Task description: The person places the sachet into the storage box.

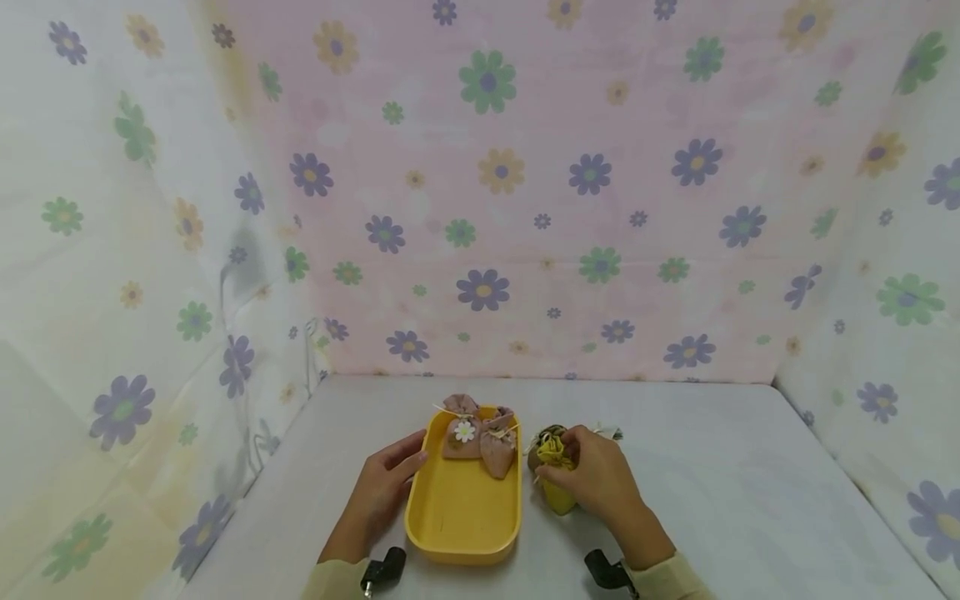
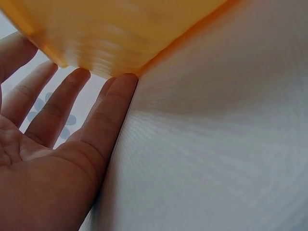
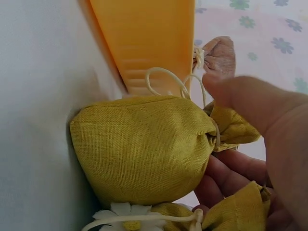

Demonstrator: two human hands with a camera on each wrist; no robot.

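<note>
A yellow plastic tray (image 1: 461, 517) has two dusty-pink drawstring pouches at its far end, one (image 1: 453, 446) with a white daisy, the other (image 1: 498, 454) beside it. My left hand (image 1: 386, 475) touches the tray's left wall, its fingers (image 2: 53, 110) extended against the side. To the right of the tray, my right hand (image 1: 600, 475) holds a mustard-yellow drawstring pouch (image 3: 139, 149) by its gathered neck, thumb on one side and fingers on the other. Its base is at the table. Close by is a second yellow pouch (image 3: 236, 211) with a white daisy (image 3: 127, 216), partly cut off.
A white-covered table (image 1: 750, 500) lies under everything. Flower-printed cloth (image 1: 525, 208) walls it in at the back and both sides. Black wrist-camera mounts (image 1: 384, 570) sit by each wrist. Behind the right hand, pale cord ends (image 1: 611, 432) stick out.
</note>
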